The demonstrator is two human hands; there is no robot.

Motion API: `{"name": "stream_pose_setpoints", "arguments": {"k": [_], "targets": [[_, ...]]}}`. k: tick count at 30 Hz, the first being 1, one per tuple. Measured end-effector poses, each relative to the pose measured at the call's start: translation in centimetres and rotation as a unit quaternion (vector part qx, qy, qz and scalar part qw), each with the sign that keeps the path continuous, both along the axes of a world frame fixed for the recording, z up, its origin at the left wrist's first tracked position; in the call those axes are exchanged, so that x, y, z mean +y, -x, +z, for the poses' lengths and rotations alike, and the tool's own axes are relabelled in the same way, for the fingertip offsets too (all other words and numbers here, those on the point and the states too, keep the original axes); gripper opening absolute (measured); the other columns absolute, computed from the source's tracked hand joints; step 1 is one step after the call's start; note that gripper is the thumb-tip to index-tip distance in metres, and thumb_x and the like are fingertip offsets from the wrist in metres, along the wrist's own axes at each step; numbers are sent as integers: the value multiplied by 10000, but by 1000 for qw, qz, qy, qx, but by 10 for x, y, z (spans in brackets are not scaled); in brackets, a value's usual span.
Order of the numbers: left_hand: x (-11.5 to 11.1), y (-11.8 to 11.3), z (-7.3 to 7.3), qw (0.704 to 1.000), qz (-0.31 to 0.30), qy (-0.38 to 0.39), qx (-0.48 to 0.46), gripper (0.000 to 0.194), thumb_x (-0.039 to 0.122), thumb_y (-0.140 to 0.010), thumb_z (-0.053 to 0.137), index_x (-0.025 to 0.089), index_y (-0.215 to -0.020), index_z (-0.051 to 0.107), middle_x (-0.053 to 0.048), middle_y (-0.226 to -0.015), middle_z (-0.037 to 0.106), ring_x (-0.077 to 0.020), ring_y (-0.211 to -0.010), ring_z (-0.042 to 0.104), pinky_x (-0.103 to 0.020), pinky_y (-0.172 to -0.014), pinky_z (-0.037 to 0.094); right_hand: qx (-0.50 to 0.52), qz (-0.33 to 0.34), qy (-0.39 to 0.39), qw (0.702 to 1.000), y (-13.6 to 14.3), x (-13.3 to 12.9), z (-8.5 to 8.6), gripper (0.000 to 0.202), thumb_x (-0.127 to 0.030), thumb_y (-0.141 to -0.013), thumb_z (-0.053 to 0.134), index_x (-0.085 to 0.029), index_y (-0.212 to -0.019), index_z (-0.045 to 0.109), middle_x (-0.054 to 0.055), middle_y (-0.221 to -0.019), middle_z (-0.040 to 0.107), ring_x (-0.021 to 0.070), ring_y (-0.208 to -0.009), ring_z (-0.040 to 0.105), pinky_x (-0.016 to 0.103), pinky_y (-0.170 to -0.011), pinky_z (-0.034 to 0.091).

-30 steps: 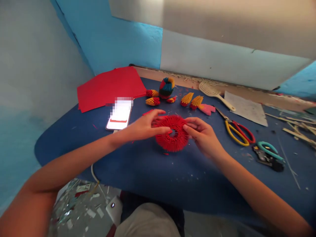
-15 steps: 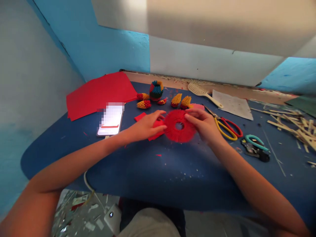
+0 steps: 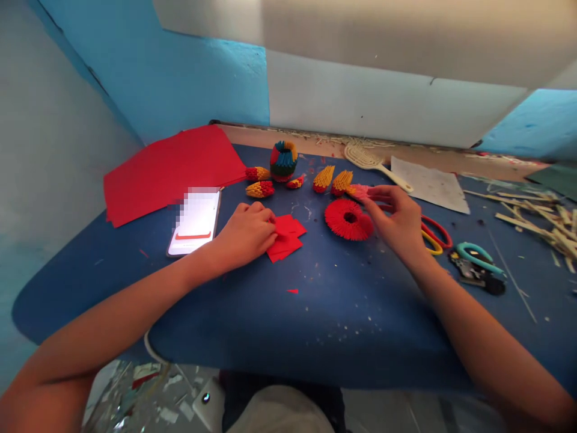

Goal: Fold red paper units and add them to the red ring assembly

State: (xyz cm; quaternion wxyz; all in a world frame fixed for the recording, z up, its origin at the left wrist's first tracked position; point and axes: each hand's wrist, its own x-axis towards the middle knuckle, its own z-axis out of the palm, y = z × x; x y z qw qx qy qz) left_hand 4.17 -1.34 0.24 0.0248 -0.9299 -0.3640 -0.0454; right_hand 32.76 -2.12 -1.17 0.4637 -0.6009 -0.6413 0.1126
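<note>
Small red paper pieces (image 3: 288, 236) lie in an overlapping pile on the blue table, and my left hand (image 3: 252, 231) has its curled fingers on their left edge. A red pleated ring (image 3: 348, 219) with a hole in its middle rests flat on the table, touched by neither hand's grip. Just right of and above the ring, my right hand (image 3: 394, 219) has thumb and fingers closed on the pink paper piece (image 3: 359, 192). Behind stand a multicoloured folded-paper pot (image 3: 283, 161) and several yellow-and-red paper cones (image 3: 323, 179).
A lit phone (image 3: 196, 222) and large red sheets (image 3: 171, 171) are at the left. Scissors (image 3: 437, 231) are partly behind my right hand, with teal-handled pliers (image 3: 480, 258) beyond. A hairbrush (image 3: 367, 157), white sheet (image 3: 430, 183) and wooden sticks (image 3: 536, 219) lie behind and right.
The red ring, earlier held up between both hands, now lies on the table. My left hand has moved left to the red pieces; my right hand has shifted right to the pink piece.
</note>
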Motion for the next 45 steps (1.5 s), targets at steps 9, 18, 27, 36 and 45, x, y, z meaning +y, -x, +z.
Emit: {"name": "stream_pose_setpoints", "arguments": {"k": [9,18,27,36,45], "targets": [[-27,-14,3,993,-71,15,-91,277,256,-915,360,129,-952,603,-91,-896,654,-202,-838,598,-303,-725,426,-52,285,156,944,65,-55,-10,402,-348,-810,590,-225,-1181,498,10,-787,643,115,-588,585,233,-552,463],[-40,-19,4,931,-32,272,-242,220,294,-894,425,140,-904,582,-37,-782,656,-139,-689,612,-232,-628,448,-48,269,43,961,63,-56,-6,186,-271,-852,537,-220,-1003,632,31,-790,592,116,-650,549,234,-556,452],[-26,-21,7,795,65,517,-309,236,256,-859,398,137,-900,598,-21,-727,650,-107,-594,596,-201,-520,460,-123,350,-66,926,50,-51,-7,191,-199,-848,527,-273,-966,659,38,-1159,629,147,-896,655,266,-767,543],[-31,-19,3,858,47,400,-318,289,339,-734,644,145,-948,631,-32,-854,687,-153,-750,631,-241,-663,508,-91,308,-44,946,59,-51,-11,70,-226,-834,558,-228,-866,621,64,-1045,635,159,-882,628,304,-772,534],[-33,-20,3,840,78,404,-353,239,307,-740,647,153,-923,649,-25,-865,708,-165,-794,657,-258,-731,523,192,260,225,919,73,-53,-9,177,-367,-745,652,-221,-846,661,-3,-705,671,130,-595,628,243,-517,515]]}}
